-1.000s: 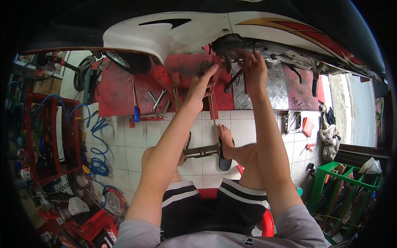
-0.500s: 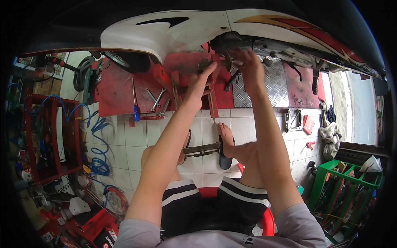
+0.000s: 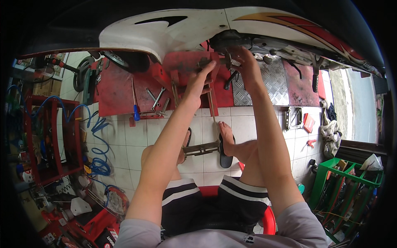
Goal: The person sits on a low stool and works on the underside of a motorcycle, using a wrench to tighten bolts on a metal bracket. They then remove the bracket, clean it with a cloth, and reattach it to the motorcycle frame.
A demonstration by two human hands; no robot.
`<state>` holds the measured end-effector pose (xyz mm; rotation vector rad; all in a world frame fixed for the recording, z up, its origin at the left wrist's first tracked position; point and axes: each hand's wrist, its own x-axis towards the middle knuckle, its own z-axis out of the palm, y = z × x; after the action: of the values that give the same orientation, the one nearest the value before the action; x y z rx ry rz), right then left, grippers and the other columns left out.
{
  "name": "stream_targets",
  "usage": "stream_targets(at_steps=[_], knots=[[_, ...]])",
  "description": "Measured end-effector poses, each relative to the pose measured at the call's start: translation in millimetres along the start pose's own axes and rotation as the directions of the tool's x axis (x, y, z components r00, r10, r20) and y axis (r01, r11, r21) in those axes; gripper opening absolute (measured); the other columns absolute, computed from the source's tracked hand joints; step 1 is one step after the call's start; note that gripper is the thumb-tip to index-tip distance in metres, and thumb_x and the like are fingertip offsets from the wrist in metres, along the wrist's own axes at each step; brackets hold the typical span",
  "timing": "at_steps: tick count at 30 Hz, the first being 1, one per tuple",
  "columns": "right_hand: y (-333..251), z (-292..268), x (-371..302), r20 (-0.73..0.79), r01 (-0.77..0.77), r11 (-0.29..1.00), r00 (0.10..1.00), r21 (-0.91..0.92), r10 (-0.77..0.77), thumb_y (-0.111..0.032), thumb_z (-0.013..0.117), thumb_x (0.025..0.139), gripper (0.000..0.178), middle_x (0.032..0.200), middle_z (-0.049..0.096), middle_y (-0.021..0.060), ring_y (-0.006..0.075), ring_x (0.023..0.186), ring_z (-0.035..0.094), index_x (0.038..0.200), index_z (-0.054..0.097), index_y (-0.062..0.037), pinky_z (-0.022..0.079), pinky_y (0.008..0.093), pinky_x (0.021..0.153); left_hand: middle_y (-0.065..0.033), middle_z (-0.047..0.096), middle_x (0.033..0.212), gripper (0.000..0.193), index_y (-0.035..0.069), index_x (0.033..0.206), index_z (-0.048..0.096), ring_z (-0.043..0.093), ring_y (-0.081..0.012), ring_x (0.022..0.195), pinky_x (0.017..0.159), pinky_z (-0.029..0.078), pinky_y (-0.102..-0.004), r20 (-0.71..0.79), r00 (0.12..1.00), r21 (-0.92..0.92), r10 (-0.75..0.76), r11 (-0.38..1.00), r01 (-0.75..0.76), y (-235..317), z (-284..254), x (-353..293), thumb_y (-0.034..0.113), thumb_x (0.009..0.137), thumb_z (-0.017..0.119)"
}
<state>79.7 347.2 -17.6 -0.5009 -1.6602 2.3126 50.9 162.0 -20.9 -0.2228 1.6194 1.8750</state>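
Two bare hands worked under a white scooter's (image 3: 173,31) dark underside, above a red lift platform (image 3: 120,89). Left hand (image 3: 199,82) had fingers curled around a metal tool (image 3: 215,63); right hand (image 3: 245,63) gripped the dark engine part (image 3: 231,40), fingers closed.

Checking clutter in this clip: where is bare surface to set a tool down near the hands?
Bare white floor tiles lie between the blue coiled hose and the person's left forearm. The chequered metal plate right of the right hand is mostly bare. The red ramp left of the left hand is crowded with wrenches and a blue-handled screwdriver.
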Motion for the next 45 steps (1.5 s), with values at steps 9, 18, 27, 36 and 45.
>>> stream_targets(at_steps=[9,18,27,36,45], knots=[[-4.8,-4.2,-0.4,-0.049,-0.027,1.0,0.998,-0.009,0.027,-0.036,0.044,0.1,0.035,0.122,0.067,0.0073,0.0199,0.11,0.057,0.105,0.065,-0.0079,0.042,0.0387,0.095,0.0036,0.062,0.116,0.064,0.018,0.125,0.059,0.063,-0.0127,0.093,0.08,0.048,-0.0347,0.001,1.0,0.002,-0.008,1.0,0.008,1.2,0.3,-0.4,0.054,0.077,0.079],[-4.5,-2.2,-1.3,0.03,-0.013,1.0,0.999,0.004,0.012,-0.04,0.041,0.101,0.046,0.123,0.066,0.0081,0.0191,0.119,0.054,0.118,0.065,-0.0056,0.04,0.0384,0.097,0.0041,0.055,0.113,0.065,0.018,0.119,0.06,0.056,-0.012,0.094,0.079,0.046,-0.0336,0.007,1.0,0.02,0.024,0.999,-0.024,3.4,2.3,-5.2,0.061,0.073,0.077],[-5.7,-0.3,-2.3,-0.003,-0.044,0.997,0.999,0.066,0.045,-0.041,0.04,0.1,0.049,0.122,0.067,0.0094,0.0186,0.117,0.054,0.119,0.066,-0.0038,0.039,0.0376,0.098,0.0021,0.054,0.114,0.069,0.018,0.122,0.059,0.055,-0.0124,0.096,0.077,0.047,-0.0331,0.006,0.999,0.031,0.039,0.999,-0.039,0.9,1.3,-3.2,0.062,0.072,0.077],[-5.6,1.9,-3.6,-0.041,-0.038,0.999,0.998,0.013,0.039,-0.039,0.044,0.099,0.045,0.122,0.067,0.0106,0.0197,0.113,0.056,0.118,0.065,-0.0037,0.039,0.0381,0.097,0.0026,0.061,0.124,0.067,0.017,0.127,0.057,0.063,-0.0139,0.092,0.079,0.048,-0.0358,-0.012,1.0,0.002,0.009,1.0,-0.009,1.4,1.0,-2.3,0.053,0.075,0.08],[-6.0,0.6,-2.4,-0.041,0.029,0.999,0.999,-0.014,-0.029,-0.035,0.044,0.1,0.042,0.121,0.066,0.0124,0.0221,0.111,0.059,0.119,0.063,-0.0021,0.041,0.0377,0.096,0.0024,0.062,0.117,0.066,0.017,0.126,0.057,0.064,-0.0127,0.091,0.078,0.048,-0.0345,-0.008,1.0,0.005,-0.007,1.0,0.007,-1.1,-0.6,2.8,0.054,0.076,0.08]])
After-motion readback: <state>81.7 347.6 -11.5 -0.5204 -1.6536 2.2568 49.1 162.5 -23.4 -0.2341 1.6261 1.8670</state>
